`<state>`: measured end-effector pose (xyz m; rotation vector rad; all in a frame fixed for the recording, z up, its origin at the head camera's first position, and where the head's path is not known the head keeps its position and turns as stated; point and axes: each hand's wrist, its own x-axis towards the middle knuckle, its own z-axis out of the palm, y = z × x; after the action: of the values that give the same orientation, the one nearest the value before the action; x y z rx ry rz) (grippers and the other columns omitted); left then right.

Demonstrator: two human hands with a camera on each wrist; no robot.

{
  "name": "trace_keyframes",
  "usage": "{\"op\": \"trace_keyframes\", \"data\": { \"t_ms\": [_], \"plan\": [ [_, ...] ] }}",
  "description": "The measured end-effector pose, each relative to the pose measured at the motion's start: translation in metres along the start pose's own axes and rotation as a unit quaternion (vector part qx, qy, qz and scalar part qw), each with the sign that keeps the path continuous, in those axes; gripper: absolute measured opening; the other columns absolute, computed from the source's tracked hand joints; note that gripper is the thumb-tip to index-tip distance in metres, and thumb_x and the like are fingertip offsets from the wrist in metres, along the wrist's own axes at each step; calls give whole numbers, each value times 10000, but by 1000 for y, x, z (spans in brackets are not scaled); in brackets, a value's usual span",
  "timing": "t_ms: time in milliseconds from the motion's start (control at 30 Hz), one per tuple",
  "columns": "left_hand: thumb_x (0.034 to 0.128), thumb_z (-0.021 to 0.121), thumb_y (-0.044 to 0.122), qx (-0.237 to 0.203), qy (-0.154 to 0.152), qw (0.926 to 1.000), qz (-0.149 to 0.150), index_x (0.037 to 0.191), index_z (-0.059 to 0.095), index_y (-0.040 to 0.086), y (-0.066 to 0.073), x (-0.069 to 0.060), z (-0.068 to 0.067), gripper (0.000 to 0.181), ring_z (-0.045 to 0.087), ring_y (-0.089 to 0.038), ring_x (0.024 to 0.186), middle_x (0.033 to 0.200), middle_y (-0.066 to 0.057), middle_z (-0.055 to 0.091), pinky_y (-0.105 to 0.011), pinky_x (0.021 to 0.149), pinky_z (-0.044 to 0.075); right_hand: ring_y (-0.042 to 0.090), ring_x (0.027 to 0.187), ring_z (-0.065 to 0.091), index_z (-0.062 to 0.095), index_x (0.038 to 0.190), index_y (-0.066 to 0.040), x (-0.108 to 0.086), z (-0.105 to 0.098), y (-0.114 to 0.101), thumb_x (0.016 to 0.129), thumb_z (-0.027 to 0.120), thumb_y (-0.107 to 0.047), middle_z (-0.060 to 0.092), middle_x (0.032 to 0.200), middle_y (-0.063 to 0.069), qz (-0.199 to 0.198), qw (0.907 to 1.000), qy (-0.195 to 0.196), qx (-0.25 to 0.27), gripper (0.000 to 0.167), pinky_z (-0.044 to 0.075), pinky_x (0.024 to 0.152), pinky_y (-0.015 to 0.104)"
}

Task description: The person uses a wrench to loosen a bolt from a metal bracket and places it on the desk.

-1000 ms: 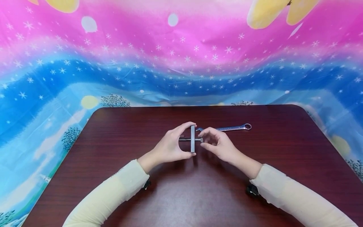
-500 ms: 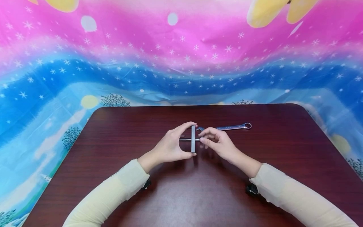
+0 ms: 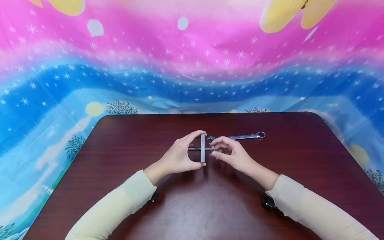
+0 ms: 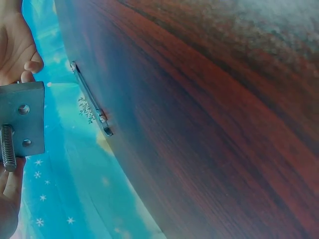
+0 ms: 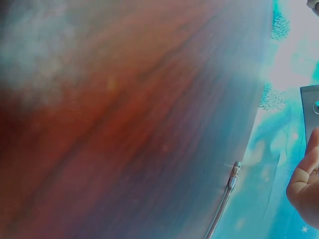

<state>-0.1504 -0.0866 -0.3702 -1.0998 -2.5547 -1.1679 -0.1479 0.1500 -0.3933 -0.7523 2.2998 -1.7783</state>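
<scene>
My left hand (image 3: 179, 155) grips a flat grey metal plate (image 3: 202, 148) by its upper and lower edges, between fingers and thumb, holding it upright above the table. A long bolt (image 3: 195, 149) passes through the plate. Its threaded end (image 4: 8, 152) sticks out toward my left palm, and two more holes show in the plate (image 4: 34, 99) in the left wrist view. On the other side, my right hand (image 3: 232, 151) has its thumb and curled fingers around the bolt head (image 3: 212, 148). In the right wrist view the bolt is hidden or out of frame.
Behind my right hand a combination wrench (image 3: 247, 136) lies on the dark red-brown wooden table (image 3: 192, 206), its ring end to the right. A printed cloth (image 3: 192, 76) with pink and blue bands hangs beyond the table's far edge.
Half a second ago the right thumb and fingers covered the bolt head; now they are slightly parted and the head shows between them. The left hand keeps its hold on the plate.
</scene>
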Motion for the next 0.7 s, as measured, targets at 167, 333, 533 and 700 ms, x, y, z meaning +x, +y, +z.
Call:
{"op": "trace_keyframes", "data": {
  "t_ms": [167,333,533,700],
  "plan": [
    [657,917,226,19,2,10000,24,1415,441,165,2,0,1,897,637,-149,1075,1281,9,619,-394,943,558,249,774,688,603,1155,34,-1,-1,0,962,617,-54,702,887,222,-21,9999,-11,123,212,594,723,375],
    [666,911,240,20,-27,10000,63,1417,438,168,5,1,1,890,639,-157,1082,1282,7,621,-377,948,556,179,736,667,628,1073,33,0,0,-1,970,603,-51,697,843,195,-124,9996,220,110,135,595,701,346],
    [657,912,219,65,44,9999,68,1410,445,174,4,2,2,887,637,-135,1072,1275,13,625,-375,944,556,108,749,592,637,1111,14,-2,-1,-1,866,724,-21,653,978,116,-374,9968,397,-592,262,495,587,251],
    [656,910,224,74,56,9999,108,1413,444,175,4,2,2,890,642,-136,1068,1274,9,629,-391,943,558,100,801,616,629,1140,27,-3,-3,-1,876,720,-36,666,982,134,-205,9983,293,-462,286,522,660,240]
  ]
}}
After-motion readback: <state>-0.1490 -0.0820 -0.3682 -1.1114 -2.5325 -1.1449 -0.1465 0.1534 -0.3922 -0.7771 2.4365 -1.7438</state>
